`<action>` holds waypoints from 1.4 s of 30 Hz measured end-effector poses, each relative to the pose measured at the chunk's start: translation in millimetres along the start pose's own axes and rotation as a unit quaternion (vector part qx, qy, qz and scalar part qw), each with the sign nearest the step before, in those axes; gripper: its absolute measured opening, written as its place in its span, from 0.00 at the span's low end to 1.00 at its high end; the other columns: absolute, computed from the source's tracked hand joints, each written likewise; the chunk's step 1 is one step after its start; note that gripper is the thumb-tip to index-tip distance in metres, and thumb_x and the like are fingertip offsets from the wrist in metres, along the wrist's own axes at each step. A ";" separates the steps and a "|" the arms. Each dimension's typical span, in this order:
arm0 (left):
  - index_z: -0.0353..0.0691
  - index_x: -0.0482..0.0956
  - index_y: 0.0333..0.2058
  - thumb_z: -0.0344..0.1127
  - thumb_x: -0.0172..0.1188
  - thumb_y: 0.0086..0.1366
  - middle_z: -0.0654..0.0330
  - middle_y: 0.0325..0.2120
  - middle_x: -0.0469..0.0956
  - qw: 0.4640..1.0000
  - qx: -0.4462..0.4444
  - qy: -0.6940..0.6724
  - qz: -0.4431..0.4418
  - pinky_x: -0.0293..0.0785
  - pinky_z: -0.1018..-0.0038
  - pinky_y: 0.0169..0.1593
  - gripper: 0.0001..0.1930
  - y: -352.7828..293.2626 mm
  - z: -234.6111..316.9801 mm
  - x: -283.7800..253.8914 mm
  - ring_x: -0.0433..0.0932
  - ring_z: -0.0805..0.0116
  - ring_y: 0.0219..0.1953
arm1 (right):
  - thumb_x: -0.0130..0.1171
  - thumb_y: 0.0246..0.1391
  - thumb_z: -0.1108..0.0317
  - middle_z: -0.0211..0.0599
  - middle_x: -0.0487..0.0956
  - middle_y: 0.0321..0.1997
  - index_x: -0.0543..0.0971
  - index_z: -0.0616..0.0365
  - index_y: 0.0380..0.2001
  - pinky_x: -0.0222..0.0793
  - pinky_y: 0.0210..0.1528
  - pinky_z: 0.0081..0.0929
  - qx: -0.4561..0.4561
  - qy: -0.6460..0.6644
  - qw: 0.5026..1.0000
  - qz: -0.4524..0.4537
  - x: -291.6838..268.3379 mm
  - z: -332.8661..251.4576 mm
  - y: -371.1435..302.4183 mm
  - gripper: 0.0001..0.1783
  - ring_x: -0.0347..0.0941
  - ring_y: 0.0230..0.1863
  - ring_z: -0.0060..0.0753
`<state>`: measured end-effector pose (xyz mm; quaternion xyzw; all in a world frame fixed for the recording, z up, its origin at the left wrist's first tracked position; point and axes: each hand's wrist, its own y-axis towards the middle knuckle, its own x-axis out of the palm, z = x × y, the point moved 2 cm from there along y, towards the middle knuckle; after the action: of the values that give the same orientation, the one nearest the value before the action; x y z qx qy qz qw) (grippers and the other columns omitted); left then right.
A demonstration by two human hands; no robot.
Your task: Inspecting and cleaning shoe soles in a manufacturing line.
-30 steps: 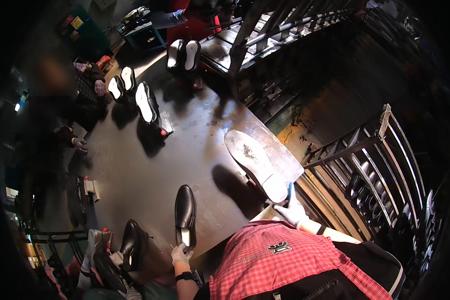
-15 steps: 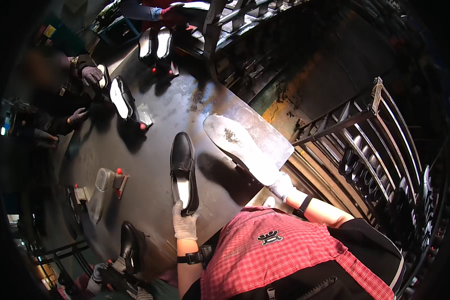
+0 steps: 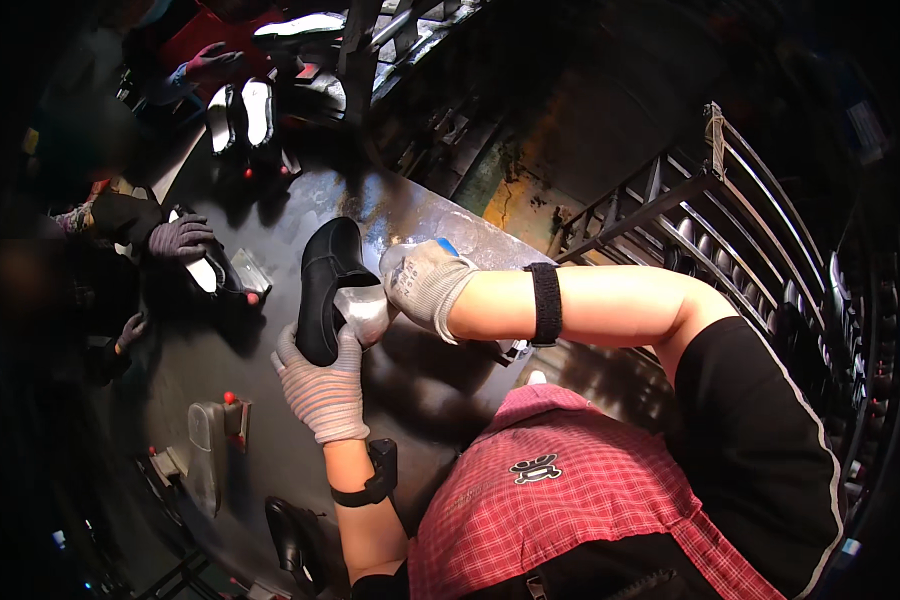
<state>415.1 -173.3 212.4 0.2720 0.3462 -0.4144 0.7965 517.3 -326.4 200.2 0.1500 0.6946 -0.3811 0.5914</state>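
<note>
A black slip-on shoe (image 3: pixel 322 280) is tilted above the metal table, its toe pointing away from me. My left hand (image 3: pixel 320 385), in a striped knit glove, is closed around its heel end. A shiny pale grey insole (image 3: pixel 365 313) sticks out of the shoe's opening and looks bent; the part inside the shoe is hidden. My right hand (image 3: pixel 425 285), in a pale glove with print on it, is closed at the insole's outer side. Its fingertips are mostly out of sight. A small blue spot shows by its knuckles.
Fixtures with red knobs stand on the metal table (image 3: pixel 170 370), one bearing a grey shoe form (image 3: pixel 208 440). Another black shoe (image 3: pixel 290 540) lies near the front edge. Co-workers' gloved hands (image 3: pixel 180 237) handle shoes at left and far left. A metal rack (image 3: pixel 660 200) with shoes stands right.
My right hand has swung left to the shoe with the insole, which was held out flat on the right. My left hand has lifted the shoe forward and left. The view has shifted.
</note>
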 end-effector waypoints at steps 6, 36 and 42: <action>0.42 0.79 0.52 0.55 0.66 0.58 0.46 0.44 0.76 0.982 0.186 0.025 -0.032 0.74 0.61 0.50 0.29 97.0 22.8 47.4 0.78 0.47 0.43 | 0.63 0.50 0.62 0.36 0.86 0.42 0.86 0.49 0.41 0.78 0.41 0.39 0.042 -0.020 0.999 -0.007 -34.2 26.4 57.1 0.14 0.83 0.45 0.40; 0.39 0.72 0.55 0.46 0.57 0.63 0.48 0.59 0.68 0.914 0.399 -0.075 0.016 0.55 0.47 0.68 0.25 -79.7 25.0 135.8 0.64 0.48 0.63 | 0.41 0.67 0.38 0.48 0.64 0.69 0.59 0.61 0.69 0.55 0.71 0.39 0.208 0.877 0.339 0.268 276.1 31.5 -150.4 0.41 0.64 0.66 0.42; 0.41 0.53 0.68 0.54 0.66 0.60 0.53 0.69 0.54 0.693 -0.394 -0.504 0.333 0.53 0.60 0.71 0.45 6.0 -272.0 -20.6 0.57 0.53 0.69 | 0.78 0.33 0.55 0.63 0.61 0.67 0.61 0.62 0.67 0.71 0.55 0.47 0.081 0.281 0.915 0.277 161.3 14.5 -199.3 0.58 0.66 0.62 0.63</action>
<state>322.9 35.4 62.7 -0.2191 -0.0888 -0.0223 0.9714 355.0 -508.2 119.2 0.4849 0.7295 -0.1990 0.4394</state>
